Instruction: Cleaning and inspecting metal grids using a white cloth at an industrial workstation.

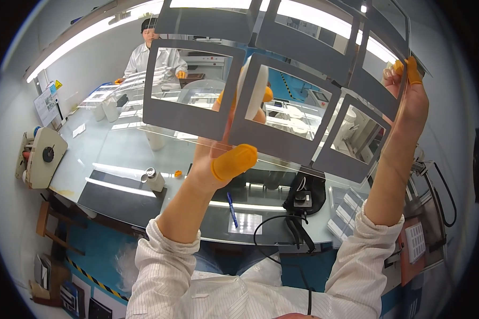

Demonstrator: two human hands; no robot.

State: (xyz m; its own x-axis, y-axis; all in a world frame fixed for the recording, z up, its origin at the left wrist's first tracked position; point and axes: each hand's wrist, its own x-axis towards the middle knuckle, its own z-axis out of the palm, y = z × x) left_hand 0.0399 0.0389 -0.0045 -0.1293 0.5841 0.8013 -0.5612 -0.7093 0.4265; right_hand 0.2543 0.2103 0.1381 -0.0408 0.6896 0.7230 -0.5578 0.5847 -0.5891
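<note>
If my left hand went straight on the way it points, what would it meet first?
Probably the grey-framed clear sheet, which overlaps your left hand in view; depth and exact contact are unclear.

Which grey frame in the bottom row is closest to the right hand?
The rightmost frame; the left frame and middle frame are farther from the right hand.

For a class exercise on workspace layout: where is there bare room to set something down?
The pale tabletop has a free patch between the beige device and white cup, behind the left dark panel; that panel is mostly bare left of the bottle. Crowding is at right, around the black object and white strips. The gray-framed sheet hides some tabletop.
</note>
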